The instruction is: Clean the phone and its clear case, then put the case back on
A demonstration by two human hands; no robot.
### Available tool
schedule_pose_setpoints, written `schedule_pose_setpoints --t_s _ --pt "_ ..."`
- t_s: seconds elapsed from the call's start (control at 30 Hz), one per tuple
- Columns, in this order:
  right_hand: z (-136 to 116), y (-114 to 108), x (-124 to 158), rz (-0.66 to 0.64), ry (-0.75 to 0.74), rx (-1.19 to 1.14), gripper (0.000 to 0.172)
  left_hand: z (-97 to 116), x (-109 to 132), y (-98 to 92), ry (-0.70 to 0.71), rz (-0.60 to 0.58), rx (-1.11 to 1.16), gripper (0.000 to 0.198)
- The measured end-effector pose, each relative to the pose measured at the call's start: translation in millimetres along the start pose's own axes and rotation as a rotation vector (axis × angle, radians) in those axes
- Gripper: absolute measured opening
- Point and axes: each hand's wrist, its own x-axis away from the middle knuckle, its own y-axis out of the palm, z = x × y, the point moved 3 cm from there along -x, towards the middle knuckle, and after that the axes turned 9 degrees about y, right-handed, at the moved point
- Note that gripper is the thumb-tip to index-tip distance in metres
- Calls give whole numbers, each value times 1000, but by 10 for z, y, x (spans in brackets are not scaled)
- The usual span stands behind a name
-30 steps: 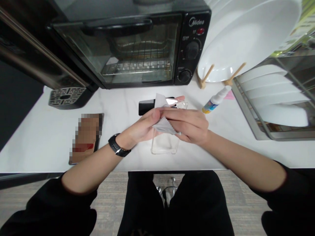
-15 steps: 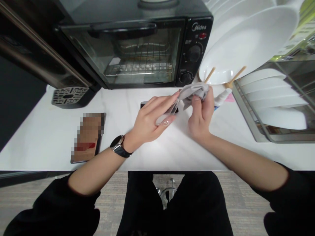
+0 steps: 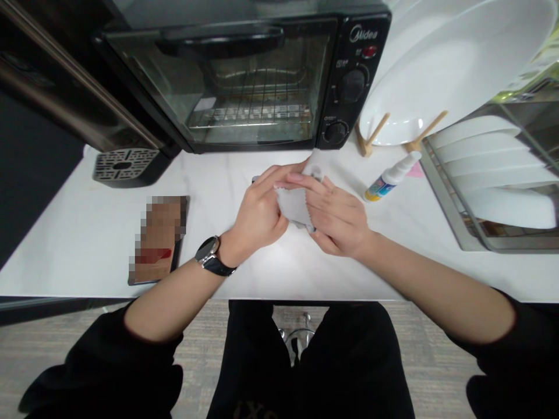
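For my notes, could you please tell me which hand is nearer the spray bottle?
The right hand, touching the gray cloth; the left hand, the one with the watch, is farther from the spray bottle.

"Midea" lettering (image 3: 365,35) on black oven (image 3: 253,87), bottle label (image 3: 381,187) illegible

Bright, even light spreads over the counter (image 3: 271,276), palest toward its front middle, with a faint, soft-edged shadow beyond the right hand (image 3: 340,218). Small white glints sit low on the plate (image 3: 437,75); the oven (image 3: 257,87) is dim inside, its glass hazy. Sleeves (image 3: 100,372) sink to near-flat black. Focus is slightly soft — print on the bottle (image 3: 384,183) smears. Wide-angle stretch pulls at the sides — coarse mosaic blocks cover the phone (image 3: 159,233).
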Motion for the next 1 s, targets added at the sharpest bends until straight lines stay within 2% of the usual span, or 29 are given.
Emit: schedule_pose_setpoints --t_s 0.13,0.2,0.33,0.53,0.63,0.73,0.87,1.0 --pt "38 -56 -16 55 -3 37 48 -2 0 -3 55 34 -35 30" --pt "82 -105 -40 75 44 58 55 22 -23 -9 91 50 -81 25" --pt "131 -168 -78 55 151 71 64 53 -74 -16 37 25 -105 20" --pt "143 -135 -54 40 218 53 62 -10 -53 8 19 -18 -154 17" --pt "118 -102 -27 18 150 36 66 -71 -5 41 36 -19 -167 25" --pt "54 -85 -25 -63 81 38 68 -93 32 42 53 3 -131 32" --pt "-37 -111 -67 -137 28 21 70 -78 36 19 -12 -64 -71 47" --pt "-29 -113 -81 -134 26 -21 71 -57 25 11 5 -55 -99 44"
